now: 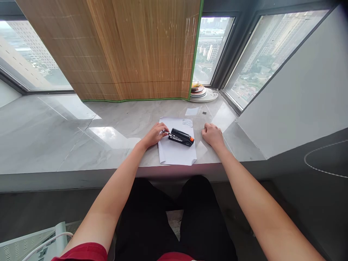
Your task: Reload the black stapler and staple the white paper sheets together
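A black stapler [185,139] with an orange patch at its right end lies opened out on white paper sheets [176,156]. A metal part of it sticks out to the left. My left hand [155,135] is closed around that left end, the fingertips pinching the metal. My right hand [212,135] rests on the stone sill to the right of the paper, its fingers curled into a fist. What the right fingers hold, if anything, is hidden. Beyond the right hand lies a small dark grey piece [204,112], perhaps a strip of staples.
A bamboo blind [141,50] with green edging hangs down to the sill [108,154]. Stacked plates [199,93] stand by the window corner. A small white paper [192,111] or light patch lies behind the sheets. White slatted equipment with a cable [49,241] is at lower left.
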Motion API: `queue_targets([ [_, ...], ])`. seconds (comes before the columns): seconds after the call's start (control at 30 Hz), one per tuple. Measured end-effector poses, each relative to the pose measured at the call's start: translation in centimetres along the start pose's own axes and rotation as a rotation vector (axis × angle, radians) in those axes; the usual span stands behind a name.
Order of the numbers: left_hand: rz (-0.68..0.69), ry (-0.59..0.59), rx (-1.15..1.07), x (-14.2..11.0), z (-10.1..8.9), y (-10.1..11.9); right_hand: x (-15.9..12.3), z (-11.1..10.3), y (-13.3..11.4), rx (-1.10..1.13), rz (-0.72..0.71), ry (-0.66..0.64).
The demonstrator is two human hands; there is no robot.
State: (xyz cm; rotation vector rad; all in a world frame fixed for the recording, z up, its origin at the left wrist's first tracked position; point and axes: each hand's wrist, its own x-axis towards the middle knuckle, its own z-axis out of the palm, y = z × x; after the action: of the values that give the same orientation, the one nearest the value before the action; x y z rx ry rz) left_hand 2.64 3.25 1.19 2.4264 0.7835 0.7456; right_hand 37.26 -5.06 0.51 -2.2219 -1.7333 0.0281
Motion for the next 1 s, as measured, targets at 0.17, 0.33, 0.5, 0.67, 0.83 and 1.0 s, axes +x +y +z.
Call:
queue_targets([
  [0.17, -0.003, 0.01, -0.022, 0.0, 0.0, -0.09, 0.1, 0.18, 0.1, 0.009, 0.002, 0.007],
  [0.33, -0.016, 0.019, -0.06, -0.05, 0.07, -0.29, 0.22, 0.37, 0.25, 0.007, -0.001, 0.015],
  [0.5, -0.046, 0.027, -0.081, -0.08, -0.02, -0.37, 0.17, 0.17, 0.13, 0.012, 0.006, 0.005],
  [0.67, -0.067, 0.017, -0.101, -0.09, -0.19, -0.43, 0.13, 0.1, 0.1, 0.019, 0.006, 0.007],
  [0.83, -0.069, 0.02, -0.099, -0.2, -0.34, -0.52, 0.09, 0.08, 0.08, 0.023, 0.009, 0.003],
  [1.0, -0.082, 0.038, -0.075, -0.27, -0.42, -0.72, 0.03, -0.11, 0.0, 0.03, 0.009, 0.0],
])
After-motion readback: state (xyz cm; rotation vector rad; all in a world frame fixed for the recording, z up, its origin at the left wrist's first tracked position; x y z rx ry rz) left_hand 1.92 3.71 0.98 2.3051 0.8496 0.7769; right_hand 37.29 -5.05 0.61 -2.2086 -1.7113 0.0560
